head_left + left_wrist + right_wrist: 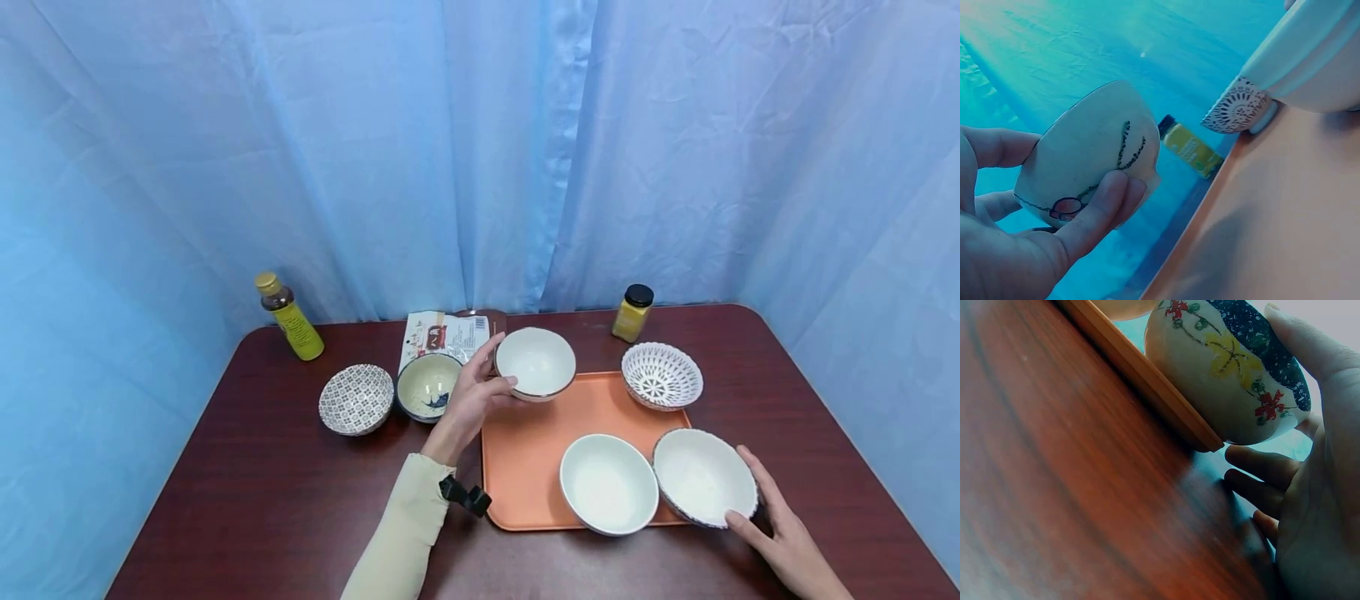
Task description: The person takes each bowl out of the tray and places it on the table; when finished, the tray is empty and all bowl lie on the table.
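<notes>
My left hand (471,402) grips a white bowl with a thin brown rim (536,363) over the back left of the orange tray (551,433). In the left wrist view that bowl (1094,147) is tilted, thumb on its painted outside, fingers at the far side. At the tray's front right corner, my right hand (783,525) holds a flower-painted bowl with a speckled blue rim (705,477) between thumb and fingers. Its red and yellow flowers (1229,356) face the right wrist camera. Left of it, a plain white bowl (609,485) overlaps the tray's front edge.
A white patterned bowl (662,377) overlaps the tray's back right corner, near a yellow jar (632,315). Leftward are a fish-painted bowl (427,387), a grey-patterned bowl (356,400), a food packet (461,333) and a green-labelled bottle (292,321). Blue curtains (360,167) surround the table.
</notes>
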A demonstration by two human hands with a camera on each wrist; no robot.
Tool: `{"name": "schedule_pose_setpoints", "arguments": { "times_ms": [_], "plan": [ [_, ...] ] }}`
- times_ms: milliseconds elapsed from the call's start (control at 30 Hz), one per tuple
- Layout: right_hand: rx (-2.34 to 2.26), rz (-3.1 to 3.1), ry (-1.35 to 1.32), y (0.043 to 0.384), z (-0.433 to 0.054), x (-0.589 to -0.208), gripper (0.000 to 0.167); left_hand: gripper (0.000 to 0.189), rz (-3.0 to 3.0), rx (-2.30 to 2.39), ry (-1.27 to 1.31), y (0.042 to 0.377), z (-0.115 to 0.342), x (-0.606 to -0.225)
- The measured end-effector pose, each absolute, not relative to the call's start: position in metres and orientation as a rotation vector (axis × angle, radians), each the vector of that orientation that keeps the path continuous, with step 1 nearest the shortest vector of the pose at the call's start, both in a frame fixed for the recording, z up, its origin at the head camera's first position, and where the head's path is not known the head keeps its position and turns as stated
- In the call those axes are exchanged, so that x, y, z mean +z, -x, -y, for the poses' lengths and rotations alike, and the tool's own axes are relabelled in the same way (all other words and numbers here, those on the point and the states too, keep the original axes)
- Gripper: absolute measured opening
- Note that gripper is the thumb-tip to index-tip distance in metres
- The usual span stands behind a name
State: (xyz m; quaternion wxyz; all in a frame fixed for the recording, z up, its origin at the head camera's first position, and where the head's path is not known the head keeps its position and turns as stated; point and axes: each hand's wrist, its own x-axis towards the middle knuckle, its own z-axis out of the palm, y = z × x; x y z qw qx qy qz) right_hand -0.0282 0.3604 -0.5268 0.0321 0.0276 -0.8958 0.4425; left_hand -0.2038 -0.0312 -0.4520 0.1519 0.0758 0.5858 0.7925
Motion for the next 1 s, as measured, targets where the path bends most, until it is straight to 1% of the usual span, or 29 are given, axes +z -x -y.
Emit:
{"name": "schedule_pose_setpoints", "arguments": {
  "times_ms": [1000],
  "plan": [
    [1.343, 2.840, 0.017, 0.029, -0.361, -0.529, 0.083, 0.079, -1.727, 2.375, -0.093, 0.193, 0.113, -0.441]
  ]
}}
